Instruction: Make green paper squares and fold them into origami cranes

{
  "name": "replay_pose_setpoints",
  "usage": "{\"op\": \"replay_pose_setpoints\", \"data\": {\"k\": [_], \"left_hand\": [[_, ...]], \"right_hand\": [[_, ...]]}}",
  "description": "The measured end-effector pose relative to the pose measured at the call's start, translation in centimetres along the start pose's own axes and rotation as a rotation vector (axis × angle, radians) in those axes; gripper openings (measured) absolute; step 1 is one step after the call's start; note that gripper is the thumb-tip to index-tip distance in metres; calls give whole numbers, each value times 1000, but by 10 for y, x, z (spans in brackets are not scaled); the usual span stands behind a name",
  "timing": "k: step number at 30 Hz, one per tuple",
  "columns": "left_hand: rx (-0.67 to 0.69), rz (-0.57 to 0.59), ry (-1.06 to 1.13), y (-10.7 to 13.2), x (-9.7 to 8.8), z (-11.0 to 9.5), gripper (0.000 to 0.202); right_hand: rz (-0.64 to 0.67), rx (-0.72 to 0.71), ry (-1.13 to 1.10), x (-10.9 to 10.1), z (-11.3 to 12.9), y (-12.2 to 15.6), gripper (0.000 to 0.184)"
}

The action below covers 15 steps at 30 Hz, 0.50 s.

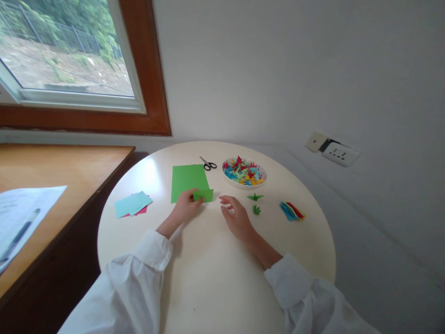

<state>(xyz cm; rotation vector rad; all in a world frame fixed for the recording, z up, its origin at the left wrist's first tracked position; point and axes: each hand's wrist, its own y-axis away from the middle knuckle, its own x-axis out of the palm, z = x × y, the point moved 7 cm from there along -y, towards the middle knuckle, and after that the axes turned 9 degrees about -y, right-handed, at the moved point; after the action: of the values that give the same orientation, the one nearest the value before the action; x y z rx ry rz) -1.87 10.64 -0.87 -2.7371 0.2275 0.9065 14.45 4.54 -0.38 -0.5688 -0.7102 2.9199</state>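
A small piece of green paper (pixel 207 195) is pinched between the thumb and fingers of my left hand (pixel 187 205), just over the table. To its right, my right hand (pixel 237 218) is held with fingers loosely curved and apart, nothing between them. Beyond my left hand lies a larger green sheet (pixel 188 178), its near edge partly hidden by that hand. Right of my right hand sit two little green folded paper pieces, a crane-like one with spread wings (pixel 255 197) and a more compact one (pixel 256 210).
Black-handled scissors (pixel 209 165) and a white bowl (pixel 245 187) of colourful paper cranes stand at the back of the round table (pixel 205 278). Light blue and red papers (pixel 134 204) lie left, folded coloured strips (pixel 292 211) right. A wooden desk (pixel 86 162) adjoins at left.
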Motion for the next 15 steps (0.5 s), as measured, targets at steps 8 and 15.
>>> {"op": "replay_pose_setpoints", "data": {"k": [8, 15], "left_hand": [[-50, 361, 353, 19, 22, -17, 17], [-47, 535, 278, 31, 28, -24, 49]], "right_hand": [[14, -22, -67, -3, 0, 1, 42], [84, -266, -52, -4, 17, 3, 36]]}}
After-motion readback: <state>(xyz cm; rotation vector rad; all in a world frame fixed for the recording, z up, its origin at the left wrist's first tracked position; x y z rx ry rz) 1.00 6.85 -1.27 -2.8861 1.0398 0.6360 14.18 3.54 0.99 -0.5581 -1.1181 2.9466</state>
